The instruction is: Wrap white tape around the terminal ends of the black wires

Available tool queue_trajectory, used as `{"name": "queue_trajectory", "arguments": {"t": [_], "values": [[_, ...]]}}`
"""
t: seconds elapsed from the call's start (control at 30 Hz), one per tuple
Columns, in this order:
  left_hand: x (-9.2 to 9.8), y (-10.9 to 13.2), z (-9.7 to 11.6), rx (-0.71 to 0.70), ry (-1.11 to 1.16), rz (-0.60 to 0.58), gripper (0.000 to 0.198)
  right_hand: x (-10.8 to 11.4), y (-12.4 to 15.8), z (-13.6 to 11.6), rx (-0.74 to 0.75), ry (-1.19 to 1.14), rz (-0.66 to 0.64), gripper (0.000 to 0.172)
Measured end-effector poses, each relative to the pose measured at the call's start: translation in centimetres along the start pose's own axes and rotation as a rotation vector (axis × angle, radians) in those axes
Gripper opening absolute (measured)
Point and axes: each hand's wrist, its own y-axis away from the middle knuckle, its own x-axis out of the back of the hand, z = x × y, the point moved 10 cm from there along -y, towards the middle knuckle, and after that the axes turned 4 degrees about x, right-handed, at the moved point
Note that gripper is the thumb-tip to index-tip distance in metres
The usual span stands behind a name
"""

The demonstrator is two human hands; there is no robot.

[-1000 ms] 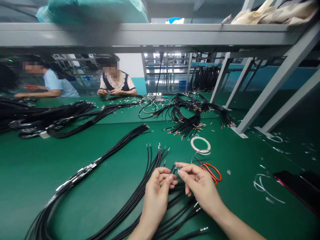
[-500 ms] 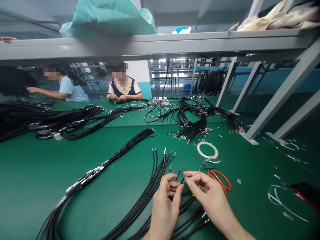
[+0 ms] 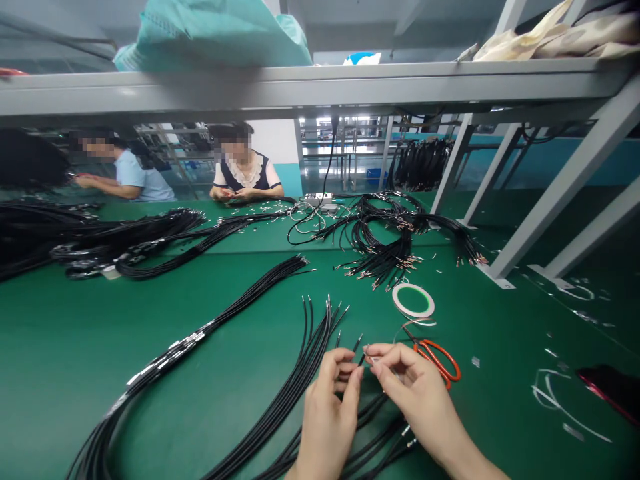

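My left hand [image 3: 331,407] pinches a black cable [image 3: 361,359] near its stripped end, thumb against the fingers. Close beside it, my right hand [image 3: 417,387] is closed at the cable's tip, thumb and forefinger together on a small pale strip [image 3: 370,357], perhaps tape. Other black cables [image 3: 300,373] with bare metal ends fan out on the green table to the left of my hands. More cables [image 3: 380,447] run beneath my wrists, some tips showing under the right palm. Orange-handled scissors [image 3: 443,360] lie just beyond my right hand, partly covered by it.
A roll of white tape [image 3: 413,301] lies behind the scissors. A long cable bundle [image 3: 185,345] curves across the left, and coiled cables [image 3: 385,233] lie farther back. Overhead runs a grey shelf beam [image 3: 300,87]. A phone [image 3: 607,390] rests at right. Two people work across the table.
The hands keep nearly the same pose at the cable tip, with the right fingers shifted slightly. The whole view has moved a little. The far-left person's hand has moved closer to the body.
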Motion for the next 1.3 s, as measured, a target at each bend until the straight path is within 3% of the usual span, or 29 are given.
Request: {"name": "queue_trajectory", "arguments": {"t": [0.17,0.63,1.3], "values": [[-0.1,0.3,1.2,-0.117,-0.068,0.003,0.007,-0.5,0.0,-0.4,0.009,-0.020,-0.027,0.019],[-0.3,0.1,0.9,-0.039,-0.011,-0.021,0.009,-0.3,-0.3,-0.2,-0.021,-0.077,-0.025,0.018],[-0.6,0.4,1.7,-0.162,-0.104,-0.052,0.026,-0.3,-0.4,-0.2,-0.048,-0.171,-0.012,0.024]]}}
